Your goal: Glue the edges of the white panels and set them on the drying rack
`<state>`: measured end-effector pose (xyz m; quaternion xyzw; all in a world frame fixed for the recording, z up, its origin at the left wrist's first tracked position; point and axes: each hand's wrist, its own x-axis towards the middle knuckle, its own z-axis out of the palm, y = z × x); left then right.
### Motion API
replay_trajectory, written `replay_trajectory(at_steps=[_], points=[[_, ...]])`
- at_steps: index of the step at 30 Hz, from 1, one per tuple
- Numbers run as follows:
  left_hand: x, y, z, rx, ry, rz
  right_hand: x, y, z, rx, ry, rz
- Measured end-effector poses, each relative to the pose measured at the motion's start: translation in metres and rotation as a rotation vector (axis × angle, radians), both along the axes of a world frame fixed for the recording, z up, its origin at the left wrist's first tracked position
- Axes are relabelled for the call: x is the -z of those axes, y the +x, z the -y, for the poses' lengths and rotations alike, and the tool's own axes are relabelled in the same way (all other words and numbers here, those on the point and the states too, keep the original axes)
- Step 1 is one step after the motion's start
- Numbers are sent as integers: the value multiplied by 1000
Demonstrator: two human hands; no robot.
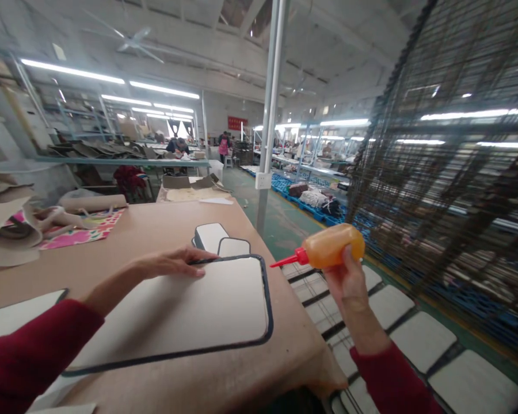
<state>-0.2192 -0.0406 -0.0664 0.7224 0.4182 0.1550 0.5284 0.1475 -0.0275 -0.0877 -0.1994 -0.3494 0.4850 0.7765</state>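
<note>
The table (164, 225) bore a white panel (202, 316); my left hand (179, 263) grasped its edge, my right hand (345, 283) an orange bottle (329, 247)

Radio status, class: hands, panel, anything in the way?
Left hand at far edge of white panel. Right hand holding orange bottle, red nozzle near panel. Smaller panels behind, not blocking nozzle.

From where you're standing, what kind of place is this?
Probably a factory workshop: there are long white tube lights overhead, a broad tan worktable, and a flat white panel with dark edging lying on it.
</note>
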Motion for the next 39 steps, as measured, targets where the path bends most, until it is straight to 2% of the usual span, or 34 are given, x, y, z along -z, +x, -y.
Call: replay_trajectory(at_steps=[2, 9, 22, 31, 39], points=[[-6, 2, 3, 37, -8, 7, -5, -1, -2, -3, 41, 40], [-15, 2, 3, 27, 9, -12, -11, -1, -2, -18, 98, 115], [-9, -7, -6, 60, -87, 27, -12, -1, 23, -108, 134, 212], [-15, -4, -3, 88, -113, 33, -19, -2, 38, -138, 151, 228], [-18, -4, 4, 12, -107, 38, -20, -5, 49, -152, 120, 232]])
